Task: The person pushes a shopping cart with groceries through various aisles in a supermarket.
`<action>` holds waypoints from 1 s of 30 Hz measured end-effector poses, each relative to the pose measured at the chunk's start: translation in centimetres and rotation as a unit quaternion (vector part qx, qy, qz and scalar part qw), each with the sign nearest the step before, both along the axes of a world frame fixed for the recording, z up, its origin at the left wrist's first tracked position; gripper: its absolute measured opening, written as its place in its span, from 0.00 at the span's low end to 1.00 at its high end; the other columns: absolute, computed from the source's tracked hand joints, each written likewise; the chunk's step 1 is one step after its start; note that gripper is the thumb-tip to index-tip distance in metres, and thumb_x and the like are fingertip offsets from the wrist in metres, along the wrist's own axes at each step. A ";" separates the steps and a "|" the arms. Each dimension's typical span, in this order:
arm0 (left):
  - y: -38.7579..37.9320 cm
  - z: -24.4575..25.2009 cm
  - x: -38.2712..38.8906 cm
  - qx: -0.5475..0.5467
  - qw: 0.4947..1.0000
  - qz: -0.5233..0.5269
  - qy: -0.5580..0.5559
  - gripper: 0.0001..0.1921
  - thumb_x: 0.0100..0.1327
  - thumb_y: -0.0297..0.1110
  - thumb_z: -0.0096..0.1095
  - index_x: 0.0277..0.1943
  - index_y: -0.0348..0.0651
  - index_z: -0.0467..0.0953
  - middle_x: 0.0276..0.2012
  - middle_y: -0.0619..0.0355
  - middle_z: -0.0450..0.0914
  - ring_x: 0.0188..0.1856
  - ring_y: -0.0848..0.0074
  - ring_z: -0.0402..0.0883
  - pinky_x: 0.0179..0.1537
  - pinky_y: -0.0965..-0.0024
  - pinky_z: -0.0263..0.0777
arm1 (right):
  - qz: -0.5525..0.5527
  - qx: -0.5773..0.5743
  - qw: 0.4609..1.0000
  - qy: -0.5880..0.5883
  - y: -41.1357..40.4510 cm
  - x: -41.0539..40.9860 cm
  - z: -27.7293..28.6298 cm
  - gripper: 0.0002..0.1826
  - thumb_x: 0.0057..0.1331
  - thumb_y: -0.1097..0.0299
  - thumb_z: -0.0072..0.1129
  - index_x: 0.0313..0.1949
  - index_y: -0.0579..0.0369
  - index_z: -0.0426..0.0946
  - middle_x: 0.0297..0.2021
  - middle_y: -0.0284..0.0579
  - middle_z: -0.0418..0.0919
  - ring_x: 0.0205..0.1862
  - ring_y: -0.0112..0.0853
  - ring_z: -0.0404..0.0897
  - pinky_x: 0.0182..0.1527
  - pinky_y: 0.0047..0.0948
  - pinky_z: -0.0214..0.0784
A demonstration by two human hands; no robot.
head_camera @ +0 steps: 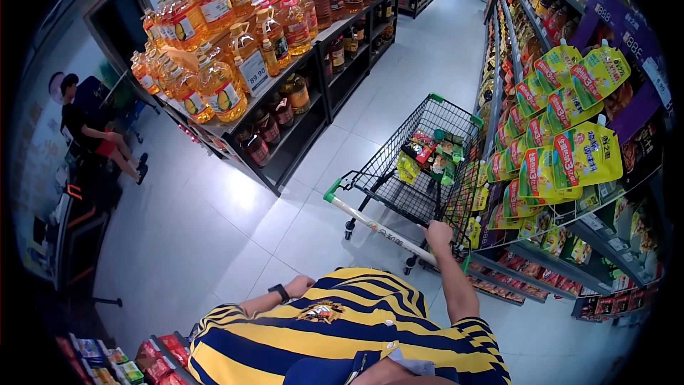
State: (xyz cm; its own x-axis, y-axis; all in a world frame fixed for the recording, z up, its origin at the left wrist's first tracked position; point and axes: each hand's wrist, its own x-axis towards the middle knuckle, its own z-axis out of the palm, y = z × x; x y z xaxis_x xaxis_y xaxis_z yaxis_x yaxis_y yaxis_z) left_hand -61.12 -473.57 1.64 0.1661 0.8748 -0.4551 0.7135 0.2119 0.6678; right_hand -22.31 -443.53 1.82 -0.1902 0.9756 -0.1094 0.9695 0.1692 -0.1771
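A black wire shopping cart [395,192] with green corners stands in front of me. My right hand [438,236] is closed on the right part of its pale push handle [374,224]. Several packaged goods lie inside, among them a yellow pouch [408,168], a red packet [425,153] and green packets [449,151]. Low at the left, by my striped shirt, is my left hand [301,285], with a dark band on the wrist. It is away from the cart, and its fingers are partly hidden, so I cannot tell whether they are closed.
Large bottles of cooking oil [222,97] crowd a dark shelf unit [278,158] at the left. Hanging yellow seasoning pouches [588,155] project from the right shelves, close beside the cart. A tiled aisle [374,96] runs between them. A person [88,123] sits at the far left.
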 end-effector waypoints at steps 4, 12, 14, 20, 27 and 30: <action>-1.4 4.2 2.9 -0.049 0.996 0.064 -0.033 0.17 0.61 0.39 0.61 0.47 0.35 0.79 0.37 0.42 0.83 0.38 0.63 0.83 0.42 0.65 0.73 | -0.022 -0.042 0.999 0.007 0.0 -0.2 0.3 0.17 0.57 0.51 0.63 0.33 0.53 0.83 0.30 0.51 0.83 0.37 0.45 0.83 0.41 0.42 0.75; 1.7 -0.3 6.8 0.046 0.948 0.086 -0.303 0.21 0.67 0.38 0.56 0.58 0.37 0.71 0.51 0.46 0.79 0.49 0.70 0.79 0.51 0.69 0.70 | 0.005 -0.010 1.000 0.020 0.1 0.0 0.1 0.16 0.56 0.53 0.63 0.31 0.55 0.82 0.29 0.53 0.82 0.35 0.46 0.83 0.39 0.43 0.75; 3.4 0.0 8.0 0.062 0.953 0.076 -0.286 0.21 0.66 0.38 0.56 0.58 0.37 0.71 0.51 0.46 0.79 0.49 0.69 0.79 0.51 0.69 0.70 | 0.005 0.004 1.000 0.011 0.2 0.4 -0.7 0.17 0.57 0.50 0.63 0.30 0.52 0.83 0.26 0.48 0.82 0.32 0.44 0.82 0.37 0.42 0.74; 6.1 -0.2 10.2 0.089 0.959 0.062 -0.263 0.21 0.66 0.39 0.55 0.58 0.37 0.71 0.51 0.45 0.79 0.49 0.67 0.78 0.51 0.69 0.70 | 0.019 0.009 1.000 -0.008 0.0 0.3 -0.7 0.19 0.58 0.48 0.62 0.30 0.53 0.82 0.25 0.46 0.82 0.31 0.42 0.82 0.35 0.40 0.74; 4.9 -0.2 10.2 0.099 0.963 0.065 -0.244 0.21 0.66 0.39 0.54 0.58 0.37 0.71 0.51 0.43 0.78 0.50 0.64 0.78 0.51 0.68 0.70 | 0.034 -0.003 0.999 -0.006 0.0 -0.1 0.4 0.17 0.58 0.52 0.61 0.32 0.55 0.82 0.27 0.52 0.82 0.33 0.45 0.83 0.38 0.43 0.75; 4.7 0.0 10.3 0.098 0.965 0.066 -0.236 0.21 0.66 0.39 0.54 0.58 0.37 0.71 0.51 0.43 0.78 0.50 0.63 0.78 0.51 0.68 0.70 | 0.035 -0.005 0.999 0.000 0.1 0.0 1.0 0.17 0.58 0.53 0.62 0.31 0.56 0.82 0.27 0.52 0.82 0.33 0.45 0.83 0.37 0.43 0.75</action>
